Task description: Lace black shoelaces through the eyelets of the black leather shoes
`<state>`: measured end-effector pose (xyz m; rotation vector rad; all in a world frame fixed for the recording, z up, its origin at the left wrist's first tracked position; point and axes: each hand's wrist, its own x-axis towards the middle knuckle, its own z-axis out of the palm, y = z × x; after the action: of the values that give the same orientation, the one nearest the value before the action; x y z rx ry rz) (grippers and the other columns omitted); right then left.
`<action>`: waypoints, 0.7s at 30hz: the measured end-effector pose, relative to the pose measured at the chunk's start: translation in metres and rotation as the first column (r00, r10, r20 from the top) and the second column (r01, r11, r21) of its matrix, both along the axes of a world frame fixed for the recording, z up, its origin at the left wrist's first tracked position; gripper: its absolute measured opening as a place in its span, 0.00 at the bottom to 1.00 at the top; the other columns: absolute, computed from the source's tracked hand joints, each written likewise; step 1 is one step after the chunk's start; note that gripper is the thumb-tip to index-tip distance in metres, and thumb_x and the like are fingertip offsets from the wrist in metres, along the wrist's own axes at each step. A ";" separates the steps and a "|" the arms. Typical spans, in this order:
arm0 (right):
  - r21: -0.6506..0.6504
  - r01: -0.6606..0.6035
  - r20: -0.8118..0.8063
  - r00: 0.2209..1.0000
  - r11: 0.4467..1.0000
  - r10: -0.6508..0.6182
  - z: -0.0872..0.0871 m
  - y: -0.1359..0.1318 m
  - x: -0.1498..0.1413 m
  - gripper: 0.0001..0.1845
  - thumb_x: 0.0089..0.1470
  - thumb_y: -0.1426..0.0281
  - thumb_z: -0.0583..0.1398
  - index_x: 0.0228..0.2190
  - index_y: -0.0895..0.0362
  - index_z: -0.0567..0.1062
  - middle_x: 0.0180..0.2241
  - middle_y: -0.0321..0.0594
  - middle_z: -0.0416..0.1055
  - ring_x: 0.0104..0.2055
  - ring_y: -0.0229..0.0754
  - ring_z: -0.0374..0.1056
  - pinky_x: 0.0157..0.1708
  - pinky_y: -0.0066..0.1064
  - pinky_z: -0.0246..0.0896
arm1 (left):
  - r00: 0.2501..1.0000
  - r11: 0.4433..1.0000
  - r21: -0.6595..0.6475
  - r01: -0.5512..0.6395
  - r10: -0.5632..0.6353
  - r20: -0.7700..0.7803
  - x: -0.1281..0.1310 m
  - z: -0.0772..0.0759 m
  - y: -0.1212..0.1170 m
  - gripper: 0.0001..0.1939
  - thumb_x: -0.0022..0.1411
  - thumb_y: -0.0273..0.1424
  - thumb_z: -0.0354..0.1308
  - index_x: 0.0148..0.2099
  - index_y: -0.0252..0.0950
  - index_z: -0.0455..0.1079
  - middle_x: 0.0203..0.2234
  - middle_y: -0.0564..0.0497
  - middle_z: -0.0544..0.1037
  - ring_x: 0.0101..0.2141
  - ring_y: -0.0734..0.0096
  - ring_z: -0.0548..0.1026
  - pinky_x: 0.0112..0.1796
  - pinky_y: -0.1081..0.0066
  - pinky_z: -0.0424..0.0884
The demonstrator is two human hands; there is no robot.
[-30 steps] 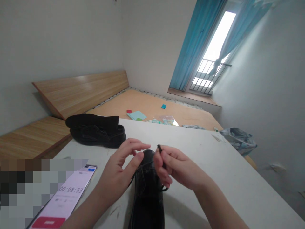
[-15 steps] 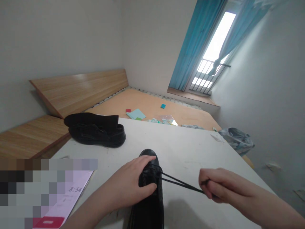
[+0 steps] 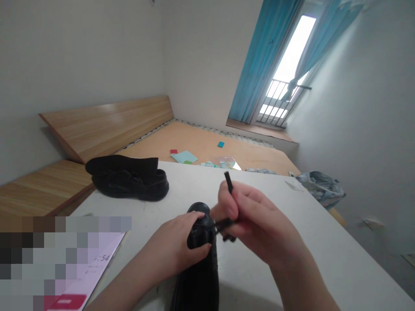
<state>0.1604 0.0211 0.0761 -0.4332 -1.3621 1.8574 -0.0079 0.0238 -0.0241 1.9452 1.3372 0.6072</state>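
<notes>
A black leather shoe (image 3: 198, 283) stands on the white table (image 3: 256, 242) with its toe pointing away from me. My left hand (image 3: 171, 242) is wrapped over its front, fingers on the far part and thumb on the near part. Just right of the toe, my right hand (image 3: 259, 216) is closed on a black shoelace (image 3: 228, 181), whose end sticks up above the fingers. Part of the lace runs between that hand and the shoe; blur hides its exact path. At the back left lies a second black shoe (image 3: 142, 190), topped by a flat dark insole (image 3: 125, 162).
At the left edge lies a sheet or screen (image 3: 94, 276) with a pink band, partly pixelated. Beyond the table is an orange-beige bed surface (image 3: 201, 134) bearing a light blue folder (image 3: 183, 157) and small items. A plastic bag (image 3: 320, 188) sits at the right.
My right hand has come in from the right towards the shoe and risen slightly, so the lace is no longer stretched out taut. My left hand keeps its hold on the shoe.
</notes>
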 end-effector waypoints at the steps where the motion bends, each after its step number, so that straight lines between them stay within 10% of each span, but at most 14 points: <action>1: -0.025 0.052 -0.041 0.998 0.998 -0.053 -0.001 0.009 -0.001 0.17 0.60 0.60 0.60 0.25 0.58 0.69 0.20 0.27 0.51 0.20 0.30 0.41 0.20 0.20 0.44 | 1.000 1.000 -0.014 0.009 -0.009 -0.014 0.000 0.002 0.000 0.23 0.49 0.37 0.64 0.49 0.41 0.69 0.45 0.46 0.80 0.46 0.48 0.76 0.47 0.57 0.69; 8: -0.281 0.207 -0.197 0.943 0.937 -0.268 -0.007 0.039 -0.007 0.12 0.61 0.65 0.56 0.27 0.55 0.70 0.16 0.26 0.49 0.19 0.33 0.39 0.18 0.17 0.46 | 0.976 0.980 0.193 -0.041 -0.002 0.218 0.002 0.007 0.003 0.04 0.57 0.27 0.53 0.37 0.41 0.66 0.46 0.50 0.76 0.52 0.58 0.71 0.53 0.60 0.63; 11: -0.308 0.206 -0.216 0.936 0.929 -0.279 -0.009 0.038 -0.009 0.13 0.62 0.67 0.55 0.26 0.56 0.70 0.17 0.28 0.52 0.19 0.33 0.40 0.18 0.17 0.47 | 0.939 0.851 0.454 -0.264 0.117 0.325 0.001 0.005 0.002 0.07 0.60 0.26 0.53 0.41 0.41 0.66 0.44 0.50 0.73 0.48 0.61 0.70 0.51 0.61 0.63; 14: -0.292 0.202 -0.216 0.938 0.935 -0.271 -0.011 0.036 -0.011 0.12 0.62 0.66 0.55 0.27 0.56 0.70 0.16 0.28 0.54 0.18 0.32 0.42 0.18 0.17 0.47 | 0.961 0.764 0.597 -0.244 0.107 0.257 0.002 0.004 -0.001 0.07 0.61 0.25 0.54 0.37 0.42 0.70 0.38 0.51 0.70 0.41 0.62 0.68 0.44 0.62 0.64; 21: -0.200 0.149 -0.102 0.980 0.968 -0.172 -0.017 0.034 -0.014 0.12 0.58 0.60 0.56 0.29 0.54 0.69 0.13 0.26 0.60 0.16 0.31 0.47 0.17 0.20 0.48 | 0.940 0.937 0.328 -0.122 0.003 0.341 0.010 -0.002 -0.003 0.04 0.61 0.32 0.58 0.37 0.42 0.74 0.47 0.47 0.67 0.51 0.55 0.63 0.52 0.56 0.61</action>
<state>0.1464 0.0548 0.0593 -0.5074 -1.0423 1.8543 0.0016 0.0203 -0.0257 1.9542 1.1336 1.2192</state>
